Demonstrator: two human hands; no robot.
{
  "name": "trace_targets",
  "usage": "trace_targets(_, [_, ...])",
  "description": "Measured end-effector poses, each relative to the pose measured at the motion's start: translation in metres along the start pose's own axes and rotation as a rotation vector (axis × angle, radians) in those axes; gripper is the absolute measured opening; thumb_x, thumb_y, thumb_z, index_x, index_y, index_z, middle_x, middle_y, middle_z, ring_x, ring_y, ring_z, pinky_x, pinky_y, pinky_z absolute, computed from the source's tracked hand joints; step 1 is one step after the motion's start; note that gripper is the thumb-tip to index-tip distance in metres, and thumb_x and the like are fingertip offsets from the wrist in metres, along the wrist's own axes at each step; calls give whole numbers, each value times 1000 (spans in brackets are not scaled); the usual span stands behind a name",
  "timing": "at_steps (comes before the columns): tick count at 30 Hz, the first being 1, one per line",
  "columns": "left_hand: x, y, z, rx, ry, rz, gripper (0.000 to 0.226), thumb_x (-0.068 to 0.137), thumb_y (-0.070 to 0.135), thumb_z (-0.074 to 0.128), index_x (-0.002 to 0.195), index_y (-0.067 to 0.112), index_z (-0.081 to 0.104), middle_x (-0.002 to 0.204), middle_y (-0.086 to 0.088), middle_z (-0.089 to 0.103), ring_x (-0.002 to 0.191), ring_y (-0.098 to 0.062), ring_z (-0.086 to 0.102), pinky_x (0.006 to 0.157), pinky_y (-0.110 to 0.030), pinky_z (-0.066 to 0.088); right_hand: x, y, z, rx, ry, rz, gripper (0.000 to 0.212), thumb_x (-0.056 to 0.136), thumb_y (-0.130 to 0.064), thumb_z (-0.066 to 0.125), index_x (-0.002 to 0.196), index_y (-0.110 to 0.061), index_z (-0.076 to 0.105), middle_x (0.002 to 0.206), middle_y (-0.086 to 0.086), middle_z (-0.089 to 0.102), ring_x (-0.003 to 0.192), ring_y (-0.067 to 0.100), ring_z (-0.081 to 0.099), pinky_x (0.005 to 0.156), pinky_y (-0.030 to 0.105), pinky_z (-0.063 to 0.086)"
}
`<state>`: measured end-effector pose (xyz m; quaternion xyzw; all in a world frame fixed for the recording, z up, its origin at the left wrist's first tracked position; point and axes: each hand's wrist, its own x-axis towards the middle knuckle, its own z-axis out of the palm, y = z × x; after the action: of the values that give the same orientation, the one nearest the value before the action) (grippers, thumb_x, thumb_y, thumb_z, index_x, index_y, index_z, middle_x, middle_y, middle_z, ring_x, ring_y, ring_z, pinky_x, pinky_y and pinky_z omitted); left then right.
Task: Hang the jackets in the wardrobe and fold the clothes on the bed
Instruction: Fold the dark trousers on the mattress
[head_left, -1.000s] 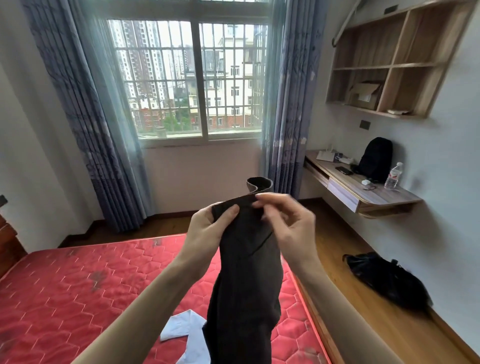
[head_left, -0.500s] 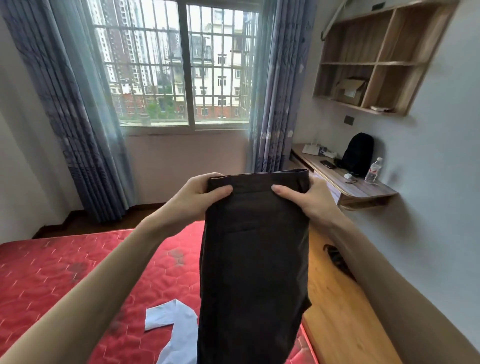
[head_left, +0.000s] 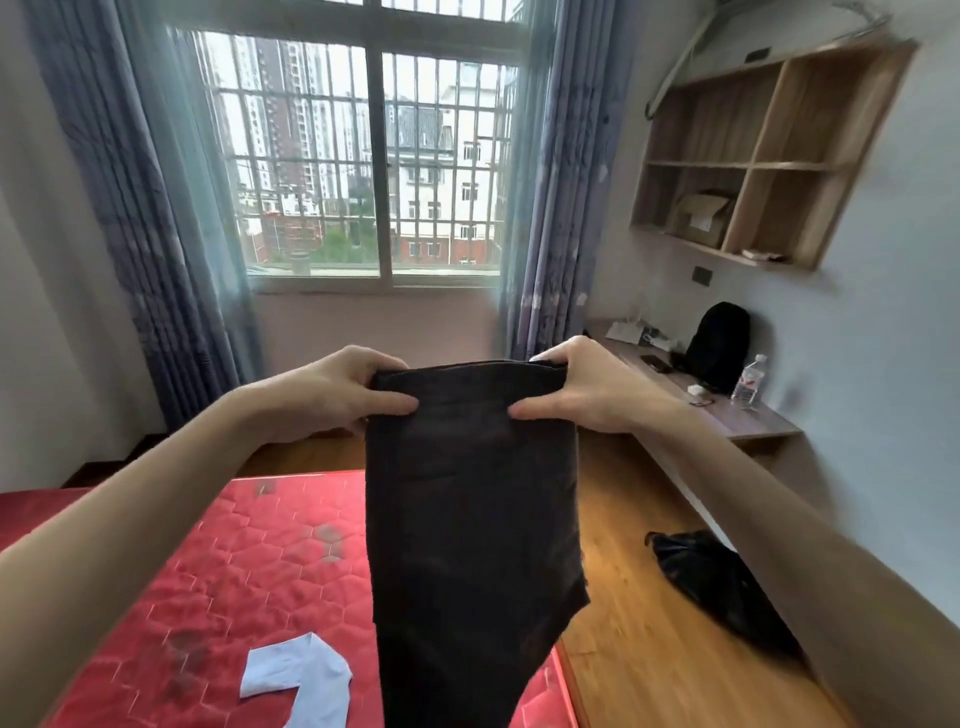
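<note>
Dark garment (head_left: 470, 519) lower, waistband level.

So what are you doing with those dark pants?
A person is holding up a dark pair of trousers by the top edge. The left hand grips one corner and the right hand grips the other, so the cloth hangs flat over the edge of the red bed. It isn't folded yet. A pale blue garment lies on the bed, and a black bag sits on the floor.
</note>
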<state>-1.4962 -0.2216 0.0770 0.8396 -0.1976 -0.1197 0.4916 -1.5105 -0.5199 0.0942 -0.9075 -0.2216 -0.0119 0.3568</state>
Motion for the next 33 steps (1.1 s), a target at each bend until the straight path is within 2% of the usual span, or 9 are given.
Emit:
trace_targets(3, [-16,-14,9,-37,-342,-227,24,100,9,68,122,3,73,120,-18,75,111,-33,73,94,-40,62,-17,10,19,38,-292,135,33,81,-33,90,105,-13,80,99,1,80,92,16,78,84,35,63])
trace_targets(6, [-22,-29,20,-35,-607,-354,28,102,11,66,128,3,70,123,-17,74,105,-28,74,83,-32,63,-29,14,36,18,-567,240,36,80,-40,90,107,-19,77,105,-2,80,99,16,76,92,38,60])
trace_targets(9, [-25,-36,26,-93,-747,-402,27,103,9,62,128,-1,68,115,-14,73,95,-22,75,74,-27,62,-37,8,44,43,-745,324,51,74,-44,92,117,-27,72,115,-5,77,108,16,74,103,44,56])
trace_targets(12, [-20,-39,15,-143,-765,-380,31,101,9,65,129,-6,65,115,-16,73,94,-22,75,79,-32,64,-27,1,43,151,-791,360,38,84,-22,86,119,-21,72,113,-1,78,105,17,75,98,40,59])
trace_targets(17, [17,-57,-19,-11,-423,-388,26,102,11,65,123,-1,71,115,-20,76,103,-32,74,88,-37,64,31,26,49,196,-526,283,30,86,-15,84,114,-8,76,107,8,80,100,25,77,84,37,62])
trace_targets(20, [56,-78,-32,234,-145,-393,19,101,19,68,111,4,74,96,-15,79,81,-27,76,73,-33,65,80,48,69,28,-262,201,17,85,-14,84,101,-9,80,90,1,80,85,16,77,66,25,58])
trace_targets(23, [100,-90,-45,649,54,-324,25,102,30,67,99,7,74,74,-8,72,58,-23,70,60,-32,59,131,63,85,-241,-67,116,8,83,-20,81,89,-26,80,75,-8,73,86,20,74,74,32,56])
trace_targets(27, [145,-77,-74,851,354,-148,23,105,32,60,111,18,77,101,-7,76,90,-30,70,82,-39,55,192,59,66,-429,208,41,14,92,-25,73,104,-24,80,94,2,75,99,31,69,79,38,51])
trace_targets(33, [191,-25,-115,980,718,175,32,111,35,44,116,17,71,106,-10,72,98,-37,66,76,-40,46,255,40,2,-528,620,-117,19,100,-24,65,101,-9,76,95,14,75,94,39,67,72,37,41])
